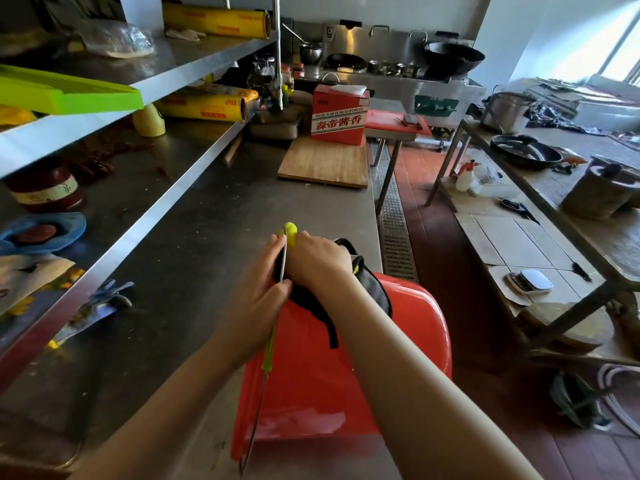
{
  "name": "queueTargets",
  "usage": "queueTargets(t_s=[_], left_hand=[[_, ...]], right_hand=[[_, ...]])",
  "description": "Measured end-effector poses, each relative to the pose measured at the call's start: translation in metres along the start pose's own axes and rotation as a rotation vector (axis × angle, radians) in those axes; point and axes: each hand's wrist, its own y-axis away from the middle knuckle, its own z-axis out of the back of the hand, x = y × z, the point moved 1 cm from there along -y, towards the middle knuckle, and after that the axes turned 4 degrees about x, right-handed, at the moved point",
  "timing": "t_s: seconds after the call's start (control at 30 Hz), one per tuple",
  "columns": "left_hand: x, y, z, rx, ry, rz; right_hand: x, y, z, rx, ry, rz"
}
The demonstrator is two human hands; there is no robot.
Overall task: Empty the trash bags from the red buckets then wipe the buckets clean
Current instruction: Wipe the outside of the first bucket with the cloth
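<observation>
A red bucket (332, 368) lies on its side at the near edge of the steel counter (194, 271). Its thin wire handle (268, 355), with a yellow-green grip, runs up across the bucket's left side. My left hand (254, 303) holds that handle against the bucket's end, thumb on one side and fingers on the other. My right hand (317, 259) grips a black cloth (367, 289) with yellow trim and presses it onto the bucket's far end. The inside of the bucket is hidden, and no trash bag is in view.
A striped work glove (95, 308) lies on the counter to the left. Farther back are a wooden board (323, 162) and a red carton (339, 116). Cluttered steel shelves (114, 216) line the left. A floor drain (393, 223) and a low table (519, 237) lie to the right.
</observation>
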Motion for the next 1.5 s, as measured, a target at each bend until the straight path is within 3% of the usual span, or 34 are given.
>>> queueTargets(t_s=[0.17, 0.67, 0.93, 1.1, 1.5], left_hand=[[-0.007, 0.002, -0.006, -0.001, -0.012, -0.022], [-0.006, 0.005, -0.006, 0.031, -0.01, -0.062], [-0.003, 0.007, -0.005, 0.017, -0.009, -0.025], [-0.003, 0.008, -0.004, 0.015, 0.029, 0.063], [0.031, 0.026, -0.011, 0.0, -0.104, -0.272]], right_hand=[[-0.029, 0.016, 0.011, -0.006, -0.18, -0.074], [-0.175, 0.049, 0.01, 0.019, -0.216, -0.446], [-0.221, 0.06, -0.003, 0.017, -0.603, -0.648], [-0.225, 0.063, -0.008, -0.004, -0.66, -0.677], [-0.219, 0.079, -0.015, -0.212, -0.587, -0.606]])
